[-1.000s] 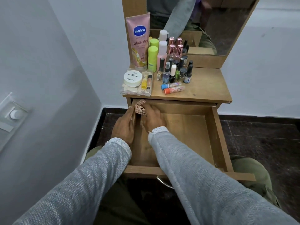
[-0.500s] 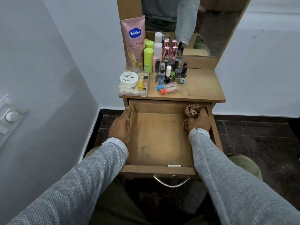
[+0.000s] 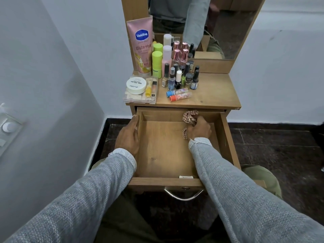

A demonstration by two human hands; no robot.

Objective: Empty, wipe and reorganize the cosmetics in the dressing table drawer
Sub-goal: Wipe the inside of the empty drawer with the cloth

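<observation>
The wooden drawer (image 3: pixel 163 155) is pulled out and holds no cosmetics. My right hand (image 3: pixel 199 130) grips a bunched checked cloth (image 3: pixel 190 117) against the drawer's back right corner. My left hand (image 3: pixel 128 135) rests on the outside of the drawer's left wall, fingers over its rim. On the dressing table top (image 3: pixel 213 92) stand a pink Vaseline tube (image 3: pixel 141 46), green sticks (image 3: pixel 157 64), several nail polish bottles (image 3: pixel 180 76) and two lying tubes (image 3: pixel 178 95). A clear box (image 3: pixel 140 92) with a white round jar sits at the top's front left.
A mirror (image 3: pixel 219 23) rises behind the cosmetics. A white wall (image 3: pixel 52 85) with a switch plate stands close on the left. A metal handle (image 3: pixel 183 195) hangs on the drawer front above my knees. Dark tiled floor (image 3: pixel 280 146) lies to the right.
My right hand swept the cloth from the drawer's back left corner across to the back right corner. My left hand stayed on the left wall.
</observation>
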